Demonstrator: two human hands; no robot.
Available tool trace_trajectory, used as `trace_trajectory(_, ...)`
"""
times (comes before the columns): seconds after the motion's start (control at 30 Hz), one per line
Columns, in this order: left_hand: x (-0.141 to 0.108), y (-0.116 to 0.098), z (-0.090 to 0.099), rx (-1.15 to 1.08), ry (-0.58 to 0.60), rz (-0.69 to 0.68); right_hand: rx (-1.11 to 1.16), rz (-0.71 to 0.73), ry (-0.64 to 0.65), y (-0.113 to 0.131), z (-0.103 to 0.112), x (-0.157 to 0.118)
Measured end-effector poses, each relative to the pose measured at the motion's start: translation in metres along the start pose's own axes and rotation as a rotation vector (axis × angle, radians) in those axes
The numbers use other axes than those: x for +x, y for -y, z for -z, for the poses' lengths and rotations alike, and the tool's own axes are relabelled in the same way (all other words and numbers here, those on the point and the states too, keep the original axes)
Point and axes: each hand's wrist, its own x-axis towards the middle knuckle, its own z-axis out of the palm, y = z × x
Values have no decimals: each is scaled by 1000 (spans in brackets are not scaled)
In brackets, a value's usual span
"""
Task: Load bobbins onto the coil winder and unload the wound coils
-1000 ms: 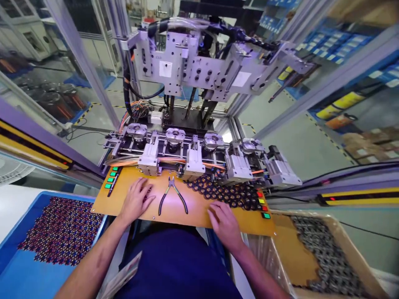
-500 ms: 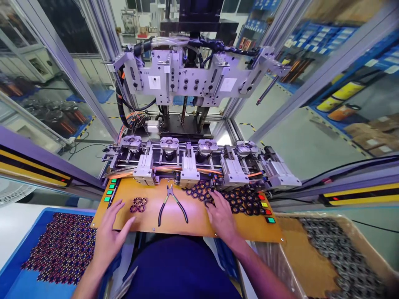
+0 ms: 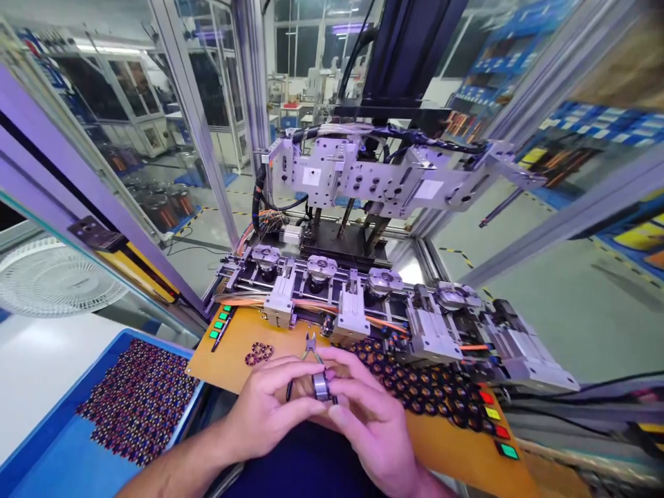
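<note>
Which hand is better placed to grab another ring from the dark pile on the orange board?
Probably right hand: the dark pile lies just beside it. Left hand sits further away, pinching the ring stack.

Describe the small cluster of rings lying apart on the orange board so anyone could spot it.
On the orange board, look left of the cutters, ahead of the left hand. The little cluster of dark rings sits alone, unlike the big spread on the right.

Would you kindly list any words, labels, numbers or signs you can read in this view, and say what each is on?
No text can be read.
White label, left, on the machine's grey head: blank or too blurred.
White label, right: the same.
Green buttons on the orange panel: no lettering shows.
Red, yellow and green buttons: no lettering shows.
Blue bins behind the glass: white tags, too blurred.
</note>
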Motion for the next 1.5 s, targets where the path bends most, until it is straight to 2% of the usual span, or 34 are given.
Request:
trace_trajectory(0.17, -3, 13, 5, 132, -96, -99, 74, -131, 100, -9, -7, 11)
trace_trajectory(0.23, -9, 28, 7, 175, -140, -121, 73, -144, 165, -12, -7, 21)
trace_trajectory(0.3, -21, 53, 9, 280, -227, -113, 52, -136, 243, -16, -6, 40)
trace_trajectory(0.4, -43, 103, 11, 480, -399, -58, -119, -2, 358, -28, -3, 86)
trace_trajectory(0.5, -59, 147, 10, 555, -465, -6, -290, 158, 396, -55, -12, 149)
trace_trajectory(0.63, -64, 177, 2, 585, -490, 49, -397, 231, 419, -107, -44, 225)
trace_trajectory(0.73, -64, 183, -2, 591, -490, 83, -461, 275, 472, -138, -65, 255)
trace_trajectory(0.87, -66, 185, -2, 584, -465, 104, -531, 295, 528, -155, -71, 262)
trace_trajectory(1.17, -65, 190, 1, 547, -392, 86, -738, 208, 645, -143, -70, 267)
trace_trajectory(1.5, -61, 182, 2, 567, -400, 69, -908, 159, 695, -128, -76, 267)
